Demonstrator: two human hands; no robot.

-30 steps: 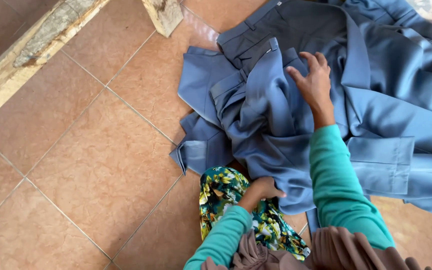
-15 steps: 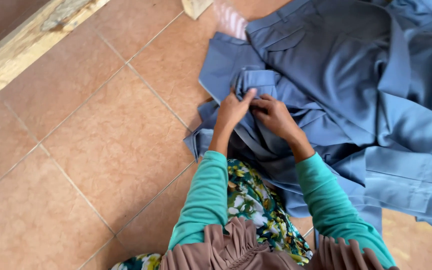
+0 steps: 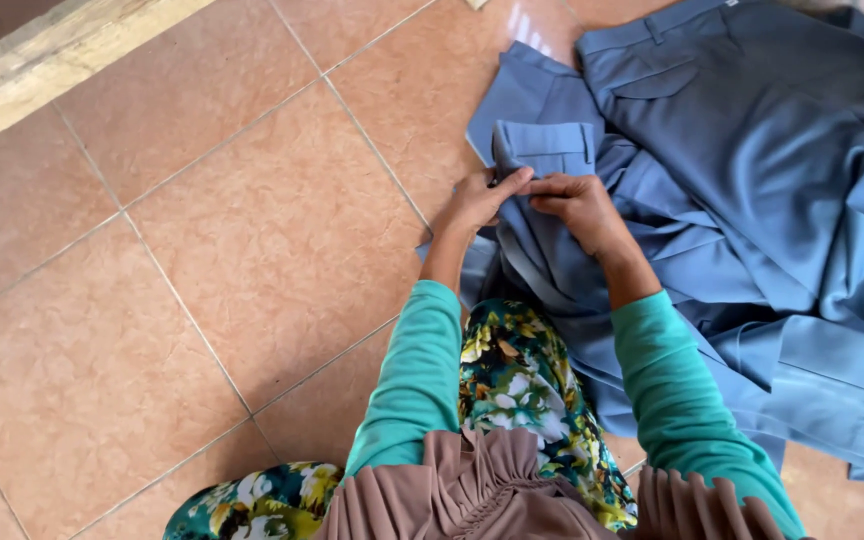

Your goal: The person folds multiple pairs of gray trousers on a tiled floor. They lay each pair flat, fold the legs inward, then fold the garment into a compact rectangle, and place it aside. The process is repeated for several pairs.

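on the tiled floor (image 3: 252, 250), both hands pinch the blue garment (image 3: 752, 200).

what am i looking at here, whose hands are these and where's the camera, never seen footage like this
There is no machine here. The camera is worn on a person's head and looks straight down, so the two arms in green sleeves are the wearer's own. The left hand and right hand meet at a fold of blue-grey clothing, pinching its edge just below a pocket flap. The garments lie spread and rumpled on a floor of reddish-brown tiles. A floral cloth covers the person's lap, and a pleated brown fabric shows at the bottom. A pale wooden ledge runs across the top left.
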